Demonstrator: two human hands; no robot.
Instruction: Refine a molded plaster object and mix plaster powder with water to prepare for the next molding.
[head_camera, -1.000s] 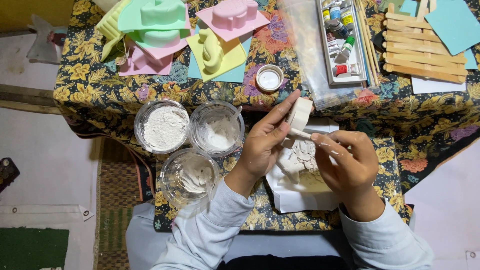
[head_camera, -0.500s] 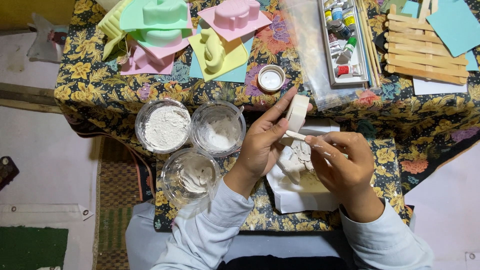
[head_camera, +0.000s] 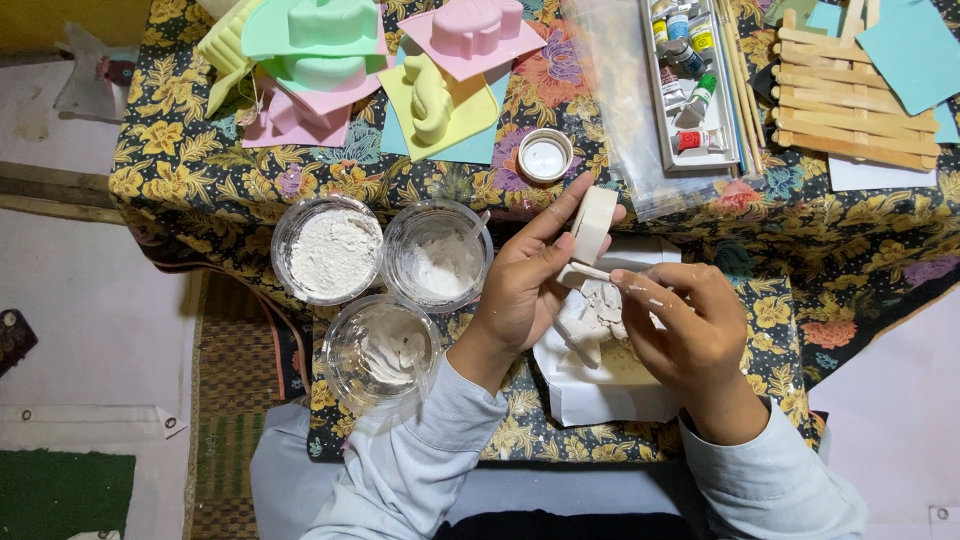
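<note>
White plaster piece (head_camera: 592, 222) pinched in left hand (head_camera: 525, 285) fingers, steadied for access | right hand (head_camera: 680, 325) fingers closed on thin stick (head_camera: 592, 271), tip at piece | paper (head_camera: 600, 385) underneath catches crumbs

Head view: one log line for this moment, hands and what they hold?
left hand: holds white plaster piece | right hand: thin stick against piece | below: white paper | nearby: three powder cups

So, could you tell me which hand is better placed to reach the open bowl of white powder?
Left, probably. The left hand holds a white plaster piece but sits right beside the powder bowl. The right hand pinches a thin stick and would have to cross over the left.
</note>
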